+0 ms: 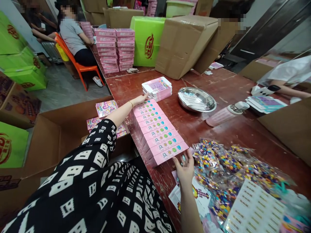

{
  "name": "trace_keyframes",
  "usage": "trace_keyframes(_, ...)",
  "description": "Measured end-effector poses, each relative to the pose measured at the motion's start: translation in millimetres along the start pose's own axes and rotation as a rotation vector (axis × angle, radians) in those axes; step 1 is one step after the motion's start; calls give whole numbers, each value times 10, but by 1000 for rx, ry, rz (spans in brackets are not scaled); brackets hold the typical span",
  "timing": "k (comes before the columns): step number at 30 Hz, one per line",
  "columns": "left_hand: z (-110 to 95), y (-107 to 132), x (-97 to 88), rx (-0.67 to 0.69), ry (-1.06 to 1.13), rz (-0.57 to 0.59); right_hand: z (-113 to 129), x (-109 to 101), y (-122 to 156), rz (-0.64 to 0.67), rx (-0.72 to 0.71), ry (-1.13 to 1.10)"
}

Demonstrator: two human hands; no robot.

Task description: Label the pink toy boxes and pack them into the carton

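Note:
A row of several pink boxes [161,129], printed with small coloured icons, stands packed side by side along the table's edge. At its far end rests my left hand [140,99], fingers stretched out and touching the boxes. My right hand [185,163] is at the near end, fingers apart and slightly curled beside the corner of the nearest box. Just past my left hand lies a stack of flat printed cartons [157,89]. Close to my right hand are clear bags of colourful small pieces [211,157] and printed sheets [200,194].
A metal bowl [212,105] holding paper strips and a pink bottle [224,115] are on the red table [136,76]. Behind stand stacked pink boxes [105,50], a green carton [145,42] and a brown carton [181,45]. An open carton [46,145] sits at left. Other people are nearby.

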State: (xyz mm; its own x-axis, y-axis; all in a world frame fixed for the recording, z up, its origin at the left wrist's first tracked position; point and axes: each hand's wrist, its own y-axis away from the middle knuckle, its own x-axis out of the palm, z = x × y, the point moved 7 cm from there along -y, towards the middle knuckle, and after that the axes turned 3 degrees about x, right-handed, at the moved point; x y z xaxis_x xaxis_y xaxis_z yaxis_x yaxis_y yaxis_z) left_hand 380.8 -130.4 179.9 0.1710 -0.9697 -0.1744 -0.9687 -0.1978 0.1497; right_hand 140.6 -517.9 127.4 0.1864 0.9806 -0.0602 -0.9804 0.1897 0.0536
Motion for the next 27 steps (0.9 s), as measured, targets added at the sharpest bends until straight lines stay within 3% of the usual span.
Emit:
trace_keyframes(5, -37, -17, -5, 26, -280, -38, -90, 0, -15, 16, 11, -25)
trace_keyframes(12, -23, -99, 14, 21, -430, -86, -124, -9, -40, 2, -19, -38)
trace_keyframes(19, -3, -125, -5, 55, -489, -125, -118, 8, -20, -2, -30, -39)
trace_keyframes(24, -7, -165, -73, 70, -439, -196, -156, 18, -38, 0, -41, -28)
trace_keyframes(27, -5, -137, -74, 55, -402, -180, -143, -3, -22, 12, -93, 25)
